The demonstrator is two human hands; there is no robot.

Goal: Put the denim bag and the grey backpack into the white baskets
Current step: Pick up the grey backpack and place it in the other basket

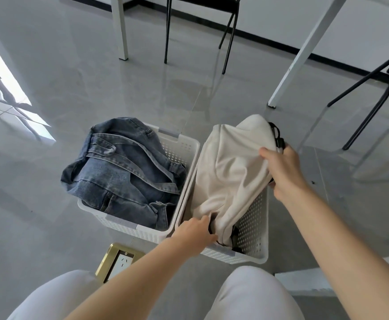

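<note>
Two white perforated baskets stand side by side on the floor. The left basket (184, 146) holds the blue denim bag (122, 172), which bulges over its left and far rims. The pale grey backpack (230, 176) with black straps sits tilted in the right basket (253, 229), its top sticking out past the far rim. My right hand (281, 172) grips the backpack's right side near the black straps. At the basket's near left corner my left hand (195, 234) grips the backpack's lower edge.
A brass floor socket (117, 260) lies just in front of the left basket. White table legs (304, 54) and black chair legs (228, 35) stand beyond the baskets, with more black legs (373, 107) at the right. My knees (246, 294) fill the bottom of the view.
</note>
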